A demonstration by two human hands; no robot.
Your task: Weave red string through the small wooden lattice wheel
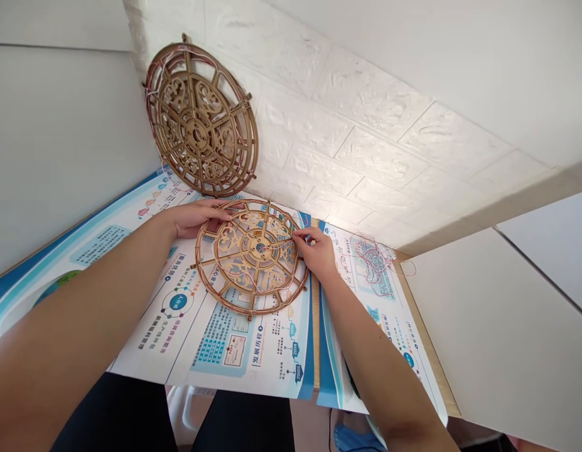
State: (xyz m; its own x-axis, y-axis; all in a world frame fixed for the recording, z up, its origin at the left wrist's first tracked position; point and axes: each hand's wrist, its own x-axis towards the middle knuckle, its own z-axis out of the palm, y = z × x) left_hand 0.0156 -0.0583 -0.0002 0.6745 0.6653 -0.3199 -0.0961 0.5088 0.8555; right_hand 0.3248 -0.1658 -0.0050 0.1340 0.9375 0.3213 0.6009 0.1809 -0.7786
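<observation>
A round, gold-brown openwork frame (pixel 253 250), built like a spoked wheel with scroll patterns, lies on the printed sheets. Thin red and white wires run around its rings. My left hand (pixel 199 218) grips the upper left rim, thumb on top and fingers around the far side. At the right rim, my right hand (pixel 317 250) is closed in a pinch on a thin pale wire (pixel 282 242) that stretches from the hub. The wire's end is hidden in the fingertips.
Several similar round frames (pixel 196 135), stacked together, lean against the white brick-pattern wall (pixel 366 144) at the back left. A loose tangle of pink and white wire (pixel 373 260) lies to the right. Printed poster sheets (pixel 177 339) cover the table; white panels stand on both sides.
</observation>
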